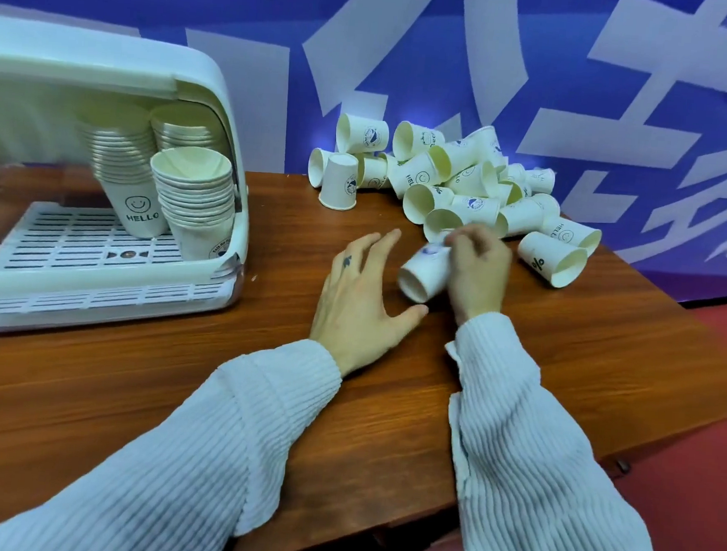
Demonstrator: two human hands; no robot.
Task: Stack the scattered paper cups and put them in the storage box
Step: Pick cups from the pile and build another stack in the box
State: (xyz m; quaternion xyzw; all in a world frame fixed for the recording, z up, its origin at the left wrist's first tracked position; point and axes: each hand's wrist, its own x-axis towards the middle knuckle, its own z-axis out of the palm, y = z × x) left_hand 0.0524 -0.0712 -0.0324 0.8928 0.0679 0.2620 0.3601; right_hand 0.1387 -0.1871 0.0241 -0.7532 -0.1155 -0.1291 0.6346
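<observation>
A heap of white paper cups [467, 183] lies at the back right of the wooden table [130, 388], most on their sides. My right hand [478, 270] grips one paper cup [420, 275] lying sideways, its mouth toward me. My left hand [360, 292] hovers just left of that cup, fingers spread and holding nothing. The white storage box [93, 299] stands open at the left, with three stacks of cups [194, 203] on its slotted tray.
One cup [338, 181] stands upside down at the left edge of the heap. A blue wall with white lettering runs behind the table. The table's right edge drops to a red floor [715, 386].
</observation>
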